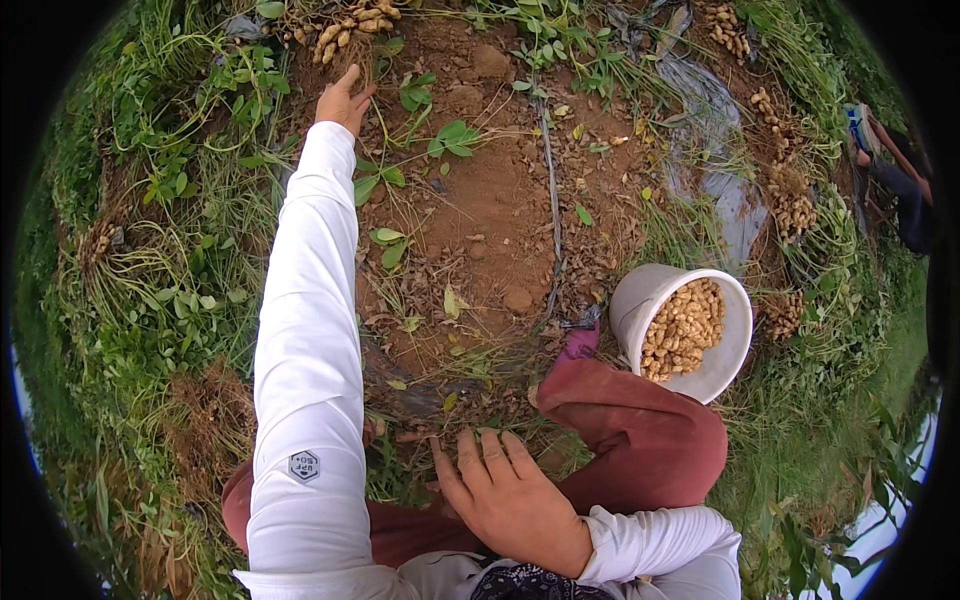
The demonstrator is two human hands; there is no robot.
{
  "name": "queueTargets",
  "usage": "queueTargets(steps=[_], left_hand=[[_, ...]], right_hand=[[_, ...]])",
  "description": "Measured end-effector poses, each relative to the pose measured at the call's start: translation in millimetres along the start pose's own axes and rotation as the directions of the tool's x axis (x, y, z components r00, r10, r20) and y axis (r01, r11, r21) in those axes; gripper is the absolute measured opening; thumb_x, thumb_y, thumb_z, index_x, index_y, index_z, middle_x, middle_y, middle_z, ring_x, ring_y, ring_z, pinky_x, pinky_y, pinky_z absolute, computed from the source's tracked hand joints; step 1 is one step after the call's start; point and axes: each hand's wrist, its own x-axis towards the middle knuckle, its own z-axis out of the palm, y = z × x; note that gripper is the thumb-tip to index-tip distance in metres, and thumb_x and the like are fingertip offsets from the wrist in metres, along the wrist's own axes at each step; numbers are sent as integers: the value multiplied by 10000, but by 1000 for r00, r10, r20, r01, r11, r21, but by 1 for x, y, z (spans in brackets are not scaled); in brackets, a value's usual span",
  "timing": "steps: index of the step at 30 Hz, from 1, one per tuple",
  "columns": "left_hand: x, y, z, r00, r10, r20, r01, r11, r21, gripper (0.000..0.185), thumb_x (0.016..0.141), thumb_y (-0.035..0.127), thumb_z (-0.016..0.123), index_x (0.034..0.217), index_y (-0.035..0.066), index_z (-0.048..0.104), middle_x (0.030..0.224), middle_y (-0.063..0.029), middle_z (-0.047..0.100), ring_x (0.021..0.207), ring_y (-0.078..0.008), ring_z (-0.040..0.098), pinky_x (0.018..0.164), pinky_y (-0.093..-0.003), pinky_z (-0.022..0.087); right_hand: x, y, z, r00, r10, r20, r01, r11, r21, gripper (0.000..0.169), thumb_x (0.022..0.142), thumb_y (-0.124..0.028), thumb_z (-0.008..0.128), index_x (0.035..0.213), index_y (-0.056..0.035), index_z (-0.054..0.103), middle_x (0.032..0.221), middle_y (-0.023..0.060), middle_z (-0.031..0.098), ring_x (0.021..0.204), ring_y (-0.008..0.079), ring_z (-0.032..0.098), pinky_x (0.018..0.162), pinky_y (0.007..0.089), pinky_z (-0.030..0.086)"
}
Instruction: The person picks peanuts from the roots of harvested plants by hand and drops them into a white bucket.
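Note:
My left hand (346,101) is stretched far forward at the top left, fingers spread, just below the roots of an uprooted peanut plant with a cluster of peanut pods (350,28). Whether its fingertips touch the roots I cannot tell. Near my lap, my right hand (510,495) lies palm down with its fingers apart and nothing visible in it. A white plastic bucket (628,304), tilted on its side towards me, stands beside my bent right knee and holds many loose peanuts (684,330).
Uprooted peanut plants with pods (791,202) line the right side; another root cluster (97,244) lies at left. Grey plastic mulch film (731,172) and a thin drip line (553,187) cross the brown soil (491,202). Another person's leg and shoe (862,131) show at far right.

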Motion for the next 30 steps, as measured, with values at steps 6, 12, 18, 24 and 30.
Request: queueTargets(steps=[6,12,18,24,30], left_hand=[[-11,8,0,931,365,17,-163,372,914,445,937,377,525,1175,14,625,1066,-195,669,974,-343,642,869,-421,479],[-125,23,-56,911,330,245,-297,115,948,412,925,390,520,1149,74,660,1075,-182,672,996,-373,627,870,-423,480],[-329,31,-113,929,155,337,-352,85,932,369,934,349,522,906,0,640,762,-212,622,751,-390,606,677,-465,447],[-557,76,-112,849,72,524,-527,191,828,239,906,217,603,812,2,564,639,-175,507,582,-329,523,562,-403,410],[-698,160,-119,934,87,347,-254,844,473,210,964,209,557,845,36,564,738,67,478,653,-37,425,554,-229,343]], right_hand=[[-6,0,6,999,-28,46,30,998,-59,451,867,-231,513,1251,3,551,1137,194,588,1042,325,566,965,417,429],[-12,0,24,986,-37,-163,18,993,-112,359,819,-171,546,1138,-13,583,1022,149,594,957,282,570,896,376,438],[-12,7,39,945,-34,-326,-15,989,-146,283,843,-131,537,1105,-37,592,903,97,583,895,243,576,792,351,444],[-11,13,51,849,-35,-527,-98,970,-222,571,841,-28,541,1391,-132,429,1300,180,498,1196,330,491,959,421,426],[-22,-32,53,793,-160,-588,303,941,151,951,659,-63,730,1489,-143,272,1425,172,393,1333,377,355,1098,472,308]])
